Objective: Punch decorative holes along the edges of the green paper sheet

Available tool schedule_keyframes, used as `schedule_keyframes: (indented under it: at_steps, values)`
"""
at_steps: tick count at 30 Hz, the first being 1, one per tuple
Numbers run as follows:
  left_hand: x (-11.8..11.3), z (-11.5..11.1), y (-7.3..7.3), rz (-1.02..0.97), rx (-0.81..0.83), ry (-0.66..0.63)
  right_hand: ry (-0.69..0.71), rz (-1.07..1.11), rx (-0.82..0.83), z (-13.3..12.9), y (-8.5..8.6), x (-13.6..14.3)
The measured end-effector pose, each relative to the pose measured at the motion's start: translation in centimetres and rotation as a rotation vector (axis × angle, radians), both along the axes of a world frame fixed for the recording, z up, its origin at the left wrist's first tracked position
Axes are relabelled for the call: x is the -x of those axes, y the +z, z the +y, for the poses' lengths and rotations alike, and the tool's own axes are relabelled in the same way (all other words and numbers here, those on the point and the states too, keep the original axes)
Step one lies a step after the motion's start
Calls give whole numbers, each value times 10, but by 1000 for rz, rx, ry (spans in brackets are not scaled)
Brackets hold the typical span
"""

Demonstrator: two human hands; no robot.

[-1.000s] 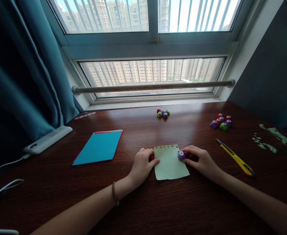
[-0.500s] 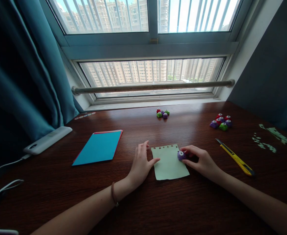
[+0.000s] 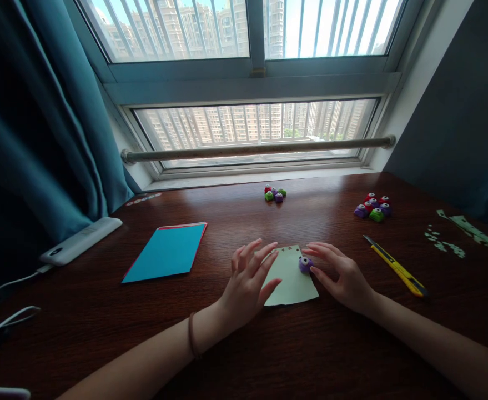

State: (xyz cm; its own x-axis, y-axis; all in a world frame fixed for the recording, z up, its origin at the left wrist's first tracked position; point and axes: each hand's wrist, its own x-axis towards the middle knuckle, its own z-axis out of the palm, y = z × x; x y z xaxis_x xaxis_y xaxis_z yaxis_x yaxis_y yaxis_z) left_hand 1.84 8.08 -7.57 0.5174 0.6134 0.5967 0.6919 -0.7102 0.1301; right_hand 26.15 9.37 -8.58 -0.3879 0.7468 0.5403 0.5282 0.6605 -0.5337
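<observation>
Green paper (image 3: 292,284) bears purple one-eyed figurine (image 3: 305,265) at right edge, right hand (image 3: 347,282) parted alongside, seemingly for steadying, left hand (image 3: 246,288) splayed above.

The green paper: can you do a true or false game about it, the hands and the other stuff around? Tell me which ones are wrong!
1. A purple toy is at the right edge of the green paper. True.
2. The left hand is gripping the yellow cutter. False: its fingers are spread at the paper's left side, and the cutter lies on the table, right of the paper.
3. Red shows along an edge of the blue sheet. True.
4. The bracelet is on the right wrist. False: it is on the left wrist.
5. The toys near the window are all green. False: there are red and purple ones too.
</observation>
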Motion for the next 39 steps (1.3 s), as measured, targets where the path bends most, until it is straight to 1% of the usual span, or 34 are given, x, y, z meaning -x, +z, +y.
schedule_keyframes:
  at_steps: [3,7,11,15,18,22,26,30,34,39]
  values:
    - [-9,1,10,123,-38,-49,-1,-81,-95,-2,0,-2]
    - [-28,7,17,244,26,-8,0,-165,-191,-3,0,-3]
    - [-50,11,17,343,38,-10,23,-224,-259,-2,2,-2]
    - [-63,14,10,385,54,31,21,-230,-282,0,2,-2]
    - [-66,15,3,405,62,52,22,-258,-274,-1,4,-1]
    - [-66,15,-4,463,-28,48,27,-342,-254,-4,10,-1]
    - [-68,15,-3,506,-103,35,22,-425,-226,-6,14,0]
    - [-72,20,2,583,-157,-25,9,-497,-196,-8,16,0]
    - [-75,22,4,638,-181,-75,33,-525,-178,-8,21,2]
    - [-78,16,1,702,-264,-35,61,-552,-203,-9,27,5]
